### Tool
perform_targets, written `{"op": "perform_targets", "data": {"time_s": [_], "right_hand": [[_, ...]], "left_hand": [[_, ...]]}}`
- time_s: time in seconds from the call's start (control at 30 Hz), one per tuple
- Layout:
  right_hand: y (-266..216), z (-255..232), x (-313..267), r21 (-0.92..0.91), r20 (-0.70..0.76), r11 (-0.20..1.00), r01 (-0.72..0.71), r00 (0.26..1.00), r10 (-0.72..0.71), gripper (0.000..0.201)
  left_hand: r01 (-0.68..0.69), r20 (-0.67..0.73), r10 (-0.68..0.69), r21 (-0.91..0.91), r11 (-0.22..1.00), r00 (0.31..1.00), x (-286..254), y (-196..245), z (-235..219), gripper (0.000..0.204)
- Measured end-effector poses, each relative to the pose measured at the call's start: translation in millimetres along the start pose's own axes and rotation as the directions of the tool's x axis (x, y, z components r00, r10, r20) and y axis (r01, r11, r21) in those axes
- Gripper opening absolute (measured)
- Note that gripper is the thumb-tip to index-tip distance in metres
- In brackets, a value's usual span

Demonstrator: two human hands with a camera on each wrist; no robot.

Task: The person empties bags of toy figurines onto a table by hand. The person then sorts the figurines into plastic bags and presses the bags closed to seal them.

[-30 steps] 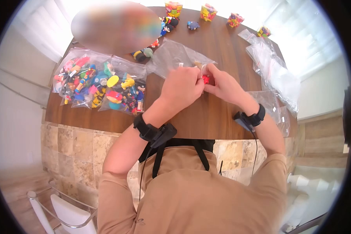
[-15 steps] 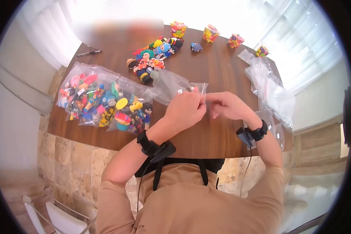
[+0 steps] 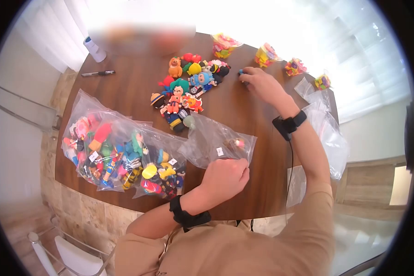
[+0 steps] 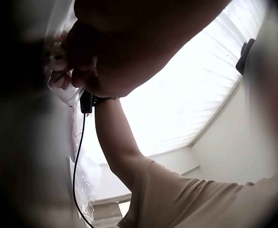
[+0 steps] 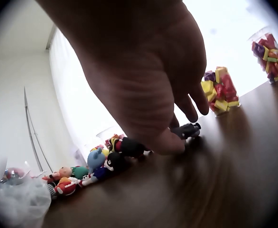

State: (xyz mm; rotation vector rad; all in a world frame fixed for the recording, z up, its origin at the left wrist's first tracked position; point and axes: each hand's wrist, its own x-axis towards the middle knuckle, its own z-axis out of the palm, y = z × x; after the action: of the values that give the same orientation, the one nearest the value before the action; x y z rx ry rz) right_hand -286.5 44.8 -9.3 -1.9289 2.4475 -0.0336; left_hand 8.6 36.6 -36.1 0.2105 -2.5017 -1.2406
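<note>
My left hand [image 3: 225,181] grips the near edge of a clear plastic bag [image 3: 204,145] with a small white label. Inside that bag a small pink-and-white figurine [image 3: 238,143] shows, also seen close to the fingers in the left wrist view. Farther out, my right hand [image 3: 264,85] reaches over the table and pinches a small dark blue figurine [image 5: 189,130] between thumb and fingers. The hand covers most of it in the head view. To the left of the right hand lies a pile of colourful figurines [image 3: 202,80].
Two filled bags of figurines [image 3: 106,152] lie at the left. Several clear cups of colourful pieces [image 3: 266,56] line the far edge. Flat clear bags [image 3: 324,133] lie at the right. A pen [image 3: 98,73] and a white cylinder [image 3: 94,49] are at the far left.
The right hand has left the bag and moved away over the table to the dark blue figurine. The left hand keeps its grip on the bag. The head view has shifted.
</note>
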Motion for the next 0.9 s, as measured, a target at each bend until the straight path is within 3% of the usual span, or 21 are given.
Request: {"op": "perform_targets", "data": {"time_s": [0.07, 0.13, 0.17, 0.2, 0.23, 0.27, 0.3, 0.33, 0.47, 0.57, 0.7, 0.9], "right_hand": [[3, 4, -1, -0.029, 0.002, 0.999, 0.018, 1.000, -0.018, 0.043], [2, -1, -9, 0.089, -0.097, 0.995, -0.044, 0.994, 0.052, 0.037], [6, -3, -16, 0.092, -0.080, 0.994, -0.057, 0.995, 0.065, 0.037], [14, -6, -26, 0.398, -0.090, 0.904, -0.157, 0.974, 0.209, 0.034], [16, -8, -35, 0.664, -0.059, 0.712, -0.228, 0.933, 0.354, 0.031], [12, -9, -47, 0.665, -0.040, 0.701, -0.256, 0.926, 0.376, 0.031], [3, -9, -66, 0.937, 0.042, 0.293, -0.191, 0.893, 0.447, 0.029], [-8, -11, -86, 0.982, 0.139, -0.179, -0.057, 0.864, 0.485, 0.028], [-64, -12, -153, 0.898, 0.243, -0.439, 0.026, 0.803, 0.544, 0.027], [-100, -4, -191, 0.886, 0.260, -0.459, 0.060, 0.757, 0.600, 0.028], [-136, 13, -219, 0.882, 0.276, -0.467, 0.061, 0.736, 0.618, 0.028], [-147, 28, -218, 0.895, 0.276, -0.446, 0.003, 0.782, 0.559, 0.028]], "left_hand": [[0.006, 0.010, -0.005, -0.036, 0.999, 1.000, -1, -1, 0, 0.011], [0.033, 0.042, -0.031, -0.056, 0.998, 0.999, -3, 2, 0, 0.012], [0.039, 0.057, -0.036, -0.070, 0.997, 0.998, -2, 2, 0, 0.012], [0.044, 0.033, -0.041, -0.100, 0.994, 0.999, -1, 3, 0, 0.011], [0.048, 0.013, -0.046, -0.130, 0.990, 0.999, -1, 3, -1, 0.010], [0.052, 0.038, -0.047, -0.145, 0.988, 0.998, 0, 2, -1, 0.010], [0.060, 0.025, -0.056, -0.163, 0.985, 0.998, 0, 1, -2, 0.009], [0.064, 0.013, -0.063, -0.181, 0.981, 0.998, 2, 1, -2, 0.009], [0.124, 0.013, -0.125, -0.254, 0.959, 0.992, 3, 1, -2, 0.011], [0.185, 0.037, -0.185, -0.371, 0.910, 0.982, 4, 2, -2, 0.013], [0.228, 0.079, -0.214, -0.368, 0.902, 0.974, 4, 1, -2, 0.016], [0.155, 0.064, -0.144, -0.238, 0.959, 0.988, 0, 3, 0, 0.013]]}}
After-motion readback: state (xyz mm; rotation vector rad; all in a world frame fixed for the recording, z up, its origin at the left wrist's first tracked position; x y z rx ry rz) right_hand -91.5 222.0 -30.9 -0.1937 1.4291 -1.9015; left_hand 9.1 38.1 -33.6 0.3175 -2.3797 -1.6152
